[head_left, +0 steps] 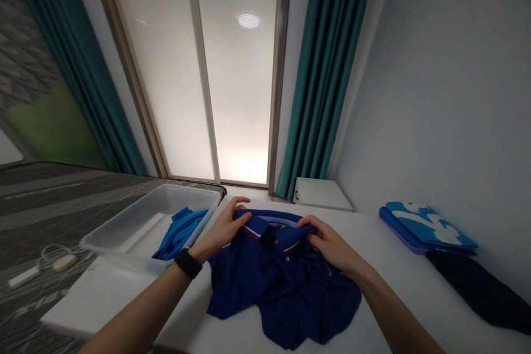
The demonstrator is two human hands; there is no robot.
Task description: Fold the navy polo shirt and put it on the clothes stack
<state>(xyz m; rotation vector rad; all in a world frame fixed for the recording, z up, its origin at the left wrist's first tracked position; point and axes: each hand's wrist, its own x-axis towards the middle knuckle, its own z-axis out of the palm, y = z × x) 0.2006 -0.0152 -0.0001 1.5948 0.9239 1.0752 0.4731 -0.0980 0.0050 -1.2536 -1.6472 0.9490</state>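
A navy polo shirt (pixel 286 287) with white and red trim on its collar lies crumpled on the white table (pixel 199 326), front and buttons facing up. My left hand (pixel 230 224), with a black band on the wrist, pinches the left end of the collar. At the collar's right side, my right hand (pixel 326 240) grips the fabric between thumb and fingers. The collar is lifted a little between both hands, and the light blue inside of the neck shows. The shirt's lower part spreads loosely toward me.
A clear plastic bin (pixel 124 215) holding bright blue clothing (pixel 182 232) stands at the left. Folded blue and purple clothes (pixel 427 227) lie at the right near the wall, beside a dark garment (pixel 477 287). A white cabinet (pixel 321 193) stands behind the table.
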